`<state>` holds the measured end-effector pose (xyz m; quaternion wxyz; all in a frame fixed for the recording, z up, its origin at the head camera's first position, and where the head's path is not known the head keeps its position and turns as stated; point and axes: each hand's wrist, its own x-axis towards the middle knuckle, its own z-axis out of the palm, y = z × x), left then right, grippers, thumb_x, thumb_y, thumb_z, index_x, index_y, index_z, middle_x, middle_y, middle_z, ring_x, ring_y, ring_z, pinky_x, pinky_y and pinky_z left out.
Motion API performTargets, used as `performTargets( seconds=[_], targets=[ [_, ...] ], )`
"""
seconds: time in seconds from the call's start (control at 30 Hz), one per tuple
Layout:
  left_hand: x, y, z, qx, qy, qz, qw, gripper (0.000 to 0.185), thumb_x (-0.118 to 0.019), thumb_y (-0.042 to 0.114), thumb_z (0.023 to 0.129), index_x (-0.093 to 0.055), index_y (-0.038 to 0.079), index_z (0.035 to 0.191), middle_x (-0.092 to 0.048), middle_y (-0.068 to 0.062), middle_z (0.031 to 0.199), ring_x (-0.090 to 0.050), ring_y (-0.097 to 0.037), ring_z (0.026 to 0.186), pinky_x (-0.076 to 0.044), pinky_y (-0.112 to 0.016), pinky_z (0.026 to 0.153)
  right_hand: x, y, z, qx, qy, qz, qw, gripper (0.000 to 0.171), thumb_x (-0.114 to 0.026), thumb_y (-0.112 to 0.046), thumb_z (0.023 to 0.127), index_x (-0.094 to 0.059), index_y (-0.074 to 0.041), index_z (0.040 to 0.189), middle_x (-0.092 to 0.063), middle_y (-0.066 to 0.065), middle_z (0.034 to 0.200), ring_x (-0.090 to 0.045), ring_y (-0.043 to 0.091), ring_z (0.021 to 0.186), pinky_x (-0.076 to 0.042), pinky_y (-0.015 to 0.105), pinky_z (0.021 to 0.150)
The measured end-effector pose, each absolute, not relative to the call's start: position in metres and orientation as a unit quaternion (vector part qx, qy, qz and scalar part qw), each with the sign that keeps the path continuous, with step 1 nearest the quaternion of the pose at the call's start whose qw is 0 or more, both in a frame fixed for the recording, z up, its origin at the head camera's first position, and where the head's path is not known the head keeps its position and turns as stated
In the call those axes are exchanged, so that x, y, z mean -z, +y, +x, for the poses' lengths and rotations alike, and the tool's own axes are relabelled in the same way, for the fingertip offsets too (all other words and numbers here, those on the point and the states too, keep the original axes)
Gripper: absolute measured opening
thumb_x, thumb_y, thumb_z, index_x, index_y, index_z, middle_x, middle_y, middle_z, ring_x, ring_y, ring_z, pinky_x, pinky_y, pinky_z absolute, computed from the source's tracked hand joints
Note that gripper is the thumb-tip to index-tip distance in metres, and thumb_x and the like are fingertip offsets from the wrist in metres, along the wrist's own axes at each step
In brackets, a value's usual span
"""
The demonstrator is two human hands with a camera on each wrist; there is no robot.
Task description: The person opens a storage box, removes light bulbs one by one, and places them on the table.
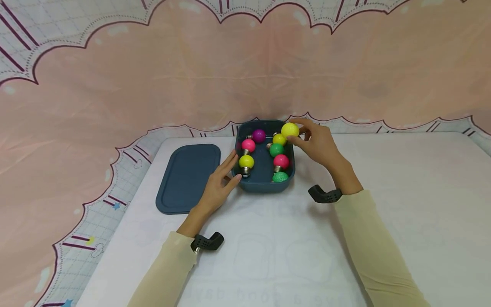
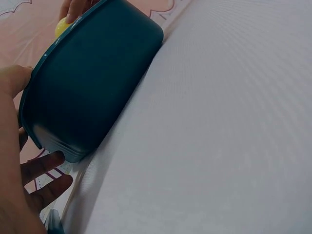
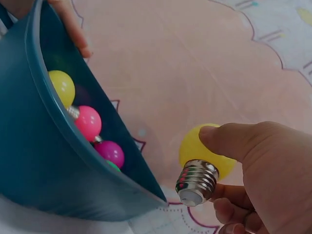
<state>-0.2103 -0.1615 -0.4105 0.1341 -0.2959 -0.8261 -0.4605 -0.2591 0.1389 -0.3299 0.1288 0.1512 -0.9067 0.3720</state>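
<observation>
My right hand [image 1: 318, 143] pinches a yellow light bulb [image 1: 290, 129] between thumb and fingers, over the back right corner of a dark blue box [image 1: 264, 187]. In the right wrist view the held bulb's metal screw base [image 3: 197, 178] points downward, apart from the box wall. Fairly straight fingers of my left hand [image 1: 216, 187] touch the box's left side, with the thumb at its front left corner. Inside lie several bulbs: purple [image 1: 259, 136], pink [image 1: 248, 145] and yellow [image 1: 246, 161] on the left; yellow [image 1: 279, 139], green [image 1: 276, 149], pink [image 1: 281, 161] and green [image 1: 280, 177] on the right.
A dark blue lid [image 1: 188, 179] lies flat left of the box, partly under the left forearm. Both stand on a white-covered table [image 1: 402, 192]. A peach patterned cloth [image 1: 245, 64] hangs behind. Each wrist wears a black camera band [image 1: 325, 195].
</observation>
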Motion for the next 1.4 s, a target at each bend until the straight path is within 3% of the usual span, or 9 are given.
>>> performTargets(
  seconds=[0.4,0.77,1.03,1.13,1.4],
  targets=[
    [0.411,-0.163,-0.209,0.461,-0.828,-0.292,0.13,0.056,-0.056,0.021,0.097,-0.037,-0.002,0.145,-0.027,-0.007,0.155,-0.048,-0.034,0.114,-0.048,-0.036,0.077,0.345,0.162,-0.271,-0.409,-0.9,0.082,0.126,0.051,-0.064,-0.037,0.092,-0.051,-0.01,0.133,-0.064,0.019,0.097,-0.057,0.03,0.086,-0.046,0.039,0.067],
    [0.411,-0.162,-0.212,0.46,-0.824,-0.301,0.138,0.056,-0.054,0.023,0.098,-0.037,-0.002,0.144,-0.027,-0.007,0.155,-0.048,-0.03,0.114,-0.048,-0.037,0.076,0.361,0.176,-0.281,-0.422,-0.903,0.03,0.073,0.058,-0.061,-0.046,0.091,-0.049,-0.008,0.133,-0.064,0.023,0.109,-0.06,0.032,0.092,-0.049,0.037,0.068],
    [0.411,-0.161,-0.212,0.462,-0.827,-0.293,0.131,0.055,-0.058,0.011,0.095,-0.037,0.0,0.145,-0.026,-0.004,0.155,-0.048,-0.028,0.119,-0.049,-0.037,0.077,0.374,0.176,-0.287,-0.439,-0.898,-0.001,0.046,0.062,-0.059,-0.048,0.092,-0.045,-0.006,0.136,-0.06,0.023,0.118,-0.058,0.034,0.1,-0.049,0.043,0.076],
    [0.412,-0.16,-0.212,0.466,-0.827,-0.288,0.129,0.057,-0.06,0.006,0.093,-0.037,0.0,0.145,-0.026,-0.003,0.155,-0.052,-0.027,0.113,-0.049,-0.038,0.077,0.38,0.177,-0.29,-0.442,-0.896,-0.007,0.044,0.064,-0.058,-0.049,0.092,-0.045,-0.005,0.136,-0.059,0.024,0.12,-0.058,0.034,0.102,-0.048,0.044,0.079],
    [0.406,-0.156,-0.207,0.474,-0.825,-0.283,0.125,0.059,-0.063,-0.001,0.09,-0.037,-0.004,0.144,-0.027,-0.016,0.153,-0.047,-0.039,0.121,-0.048,-0.047,0.076,0.388,0.176,-0.293,-0.435,-0.899,-0.021,0.041,0.065,-0.058,-0.049,0.092,-0.047,-0.001,0.135,-0.058,0.025,0.121,-0.056,0.037,0.108,-0.047,0.046,0.084]
  ],
)
